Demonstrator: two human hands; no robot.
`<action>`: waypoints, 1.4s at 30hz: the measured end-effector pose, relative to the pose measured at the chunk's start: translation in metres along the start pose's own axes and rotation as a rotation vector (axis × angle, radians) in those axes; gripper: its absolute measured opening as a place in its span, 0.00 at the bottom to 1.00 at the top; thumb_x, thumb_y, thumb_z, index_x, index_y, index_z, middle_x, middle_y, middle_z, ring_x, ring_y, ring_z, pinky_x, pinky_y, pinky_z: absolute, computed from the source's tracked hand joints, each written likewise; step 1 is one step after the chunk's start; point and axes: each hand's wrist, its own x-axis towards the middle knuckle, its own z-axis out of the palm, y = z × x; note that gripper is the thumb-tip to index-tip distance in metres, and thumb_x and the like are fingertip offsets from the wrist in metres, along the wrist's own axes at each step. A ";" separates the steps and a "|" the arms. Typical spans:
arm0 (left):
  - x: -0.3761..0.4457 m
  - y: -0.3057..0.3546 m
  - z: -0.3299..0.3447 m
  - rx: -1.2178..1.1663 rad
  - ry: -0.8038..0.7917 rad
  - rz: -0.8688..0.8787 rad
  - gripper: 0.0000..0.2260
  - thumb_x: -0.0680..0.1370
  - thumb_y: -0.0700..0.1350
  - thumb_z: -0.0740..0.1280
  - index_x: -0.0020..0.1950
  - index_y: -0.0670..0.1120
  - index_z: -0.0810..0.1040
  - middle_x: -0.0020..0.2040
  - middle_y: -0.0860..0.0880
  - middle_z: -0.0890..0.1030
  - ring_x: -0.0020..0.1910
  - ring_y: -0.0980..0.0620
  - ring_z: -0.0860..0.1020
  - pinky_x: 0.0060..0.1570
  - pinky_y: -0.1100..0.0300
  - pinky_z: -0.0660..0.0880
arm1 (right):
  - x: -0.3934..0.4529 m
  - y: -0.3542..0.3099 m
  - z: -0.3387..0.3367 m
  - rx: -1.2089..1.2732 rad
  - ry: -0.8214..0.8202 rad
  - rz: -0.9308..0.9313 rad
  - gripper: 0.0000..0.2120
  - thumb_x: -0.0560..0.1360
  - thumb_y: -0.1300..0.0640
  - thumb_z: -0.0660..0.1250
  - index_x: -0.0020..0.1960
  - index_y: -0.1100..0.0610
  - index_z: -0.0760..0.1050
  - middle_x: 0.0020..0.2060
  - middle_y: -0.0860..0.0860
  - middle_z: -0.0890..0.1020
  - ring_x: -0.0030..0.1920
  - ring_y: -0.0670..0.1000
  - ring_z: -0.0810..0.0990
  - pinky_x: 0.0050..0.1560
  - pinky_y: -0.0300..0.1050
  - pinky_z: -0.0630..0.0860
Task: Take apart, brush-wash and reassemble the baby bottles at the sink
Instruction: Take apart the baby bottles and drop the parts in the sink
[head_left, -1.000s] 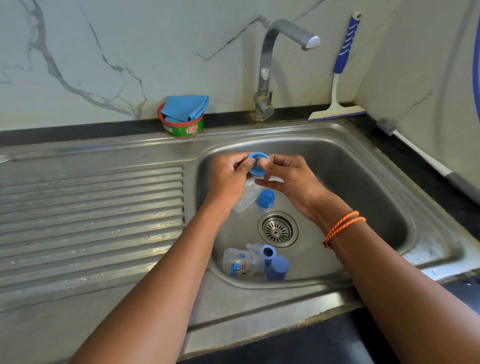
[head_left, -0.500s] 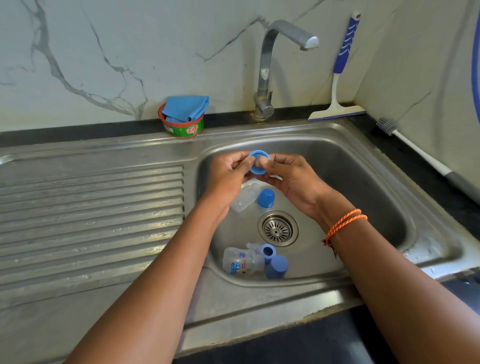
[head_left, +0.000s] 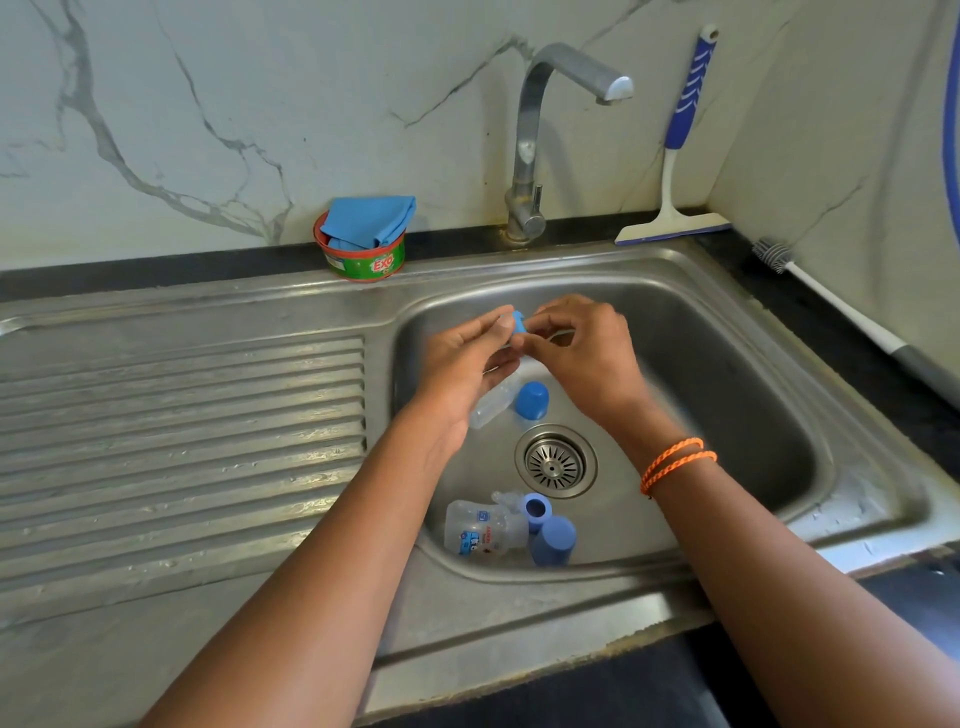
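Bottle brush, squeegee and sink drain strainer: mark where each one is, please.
bottle brush (head_left: 772, 254), head view, on its grey bristle head.
squeegee (head_left: 688, 93), head view, on its blue handle.
drain strainer (head_left: 555, 462), head view, on its slotted centre.

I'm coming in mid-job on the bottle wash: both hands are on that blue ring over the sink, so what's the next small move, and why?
Probably work the teat out of the blue ring, which both the left hand and right hand pinch. The bottle brush lies untouched on the counter and the tap isn't running, so disassembly seems unfinished.
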 end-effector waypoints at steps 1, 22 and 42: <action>0.000 0.000 -0.001 -0.036 -0.013 -0.013 0.13 0.82 0.42 0.71 0.66 0.43 0.82 0.55 0.42 0.87 0.54 0.47 0.86 0.65 0.48 0.79 | -0.001 -0.001 -0.001 -0.005 0.019 -0.025 0.08 0.73 0.55 0.82 0.49 0.58 0.88 0.44 0.49 0.85 0.42 0.47 0.84 0.48 0.46 0.82; -0.004 0.006 -0.001 -0.270 -0.001 -0.050 0.16 0.80 0.43 0.73 0.65 0.38 0.81 0.58 0.37 0.85 0.49 0.49 0.86 0.58 0.51 0.83 | -0.005 -0.013 0.006 -0.020 -0.010 -0.103 0.16 0.78 0.49 0.76 0.63 0.56 0.83 0.58 0.48 0.77 0.52 0.44 0.80 0.52 0.37 0.80; -0.002 0.005 -0.001 -0.355 0.051 -0.164 0.13 0.80 0.39 0.73 0.63 0.37 0.82 0.51 0.41 0.87 0.50 0.48 0.87 0.61 0.54 0.82 | -0.005 -0.010 0.001 -0.065 0.125 -0.124 0.17 0.73 0.54 0.82 0.59 0.58 0.86 0.59 0.51 0.85 0.50 0.48 0.85 0.50 0.53 0.85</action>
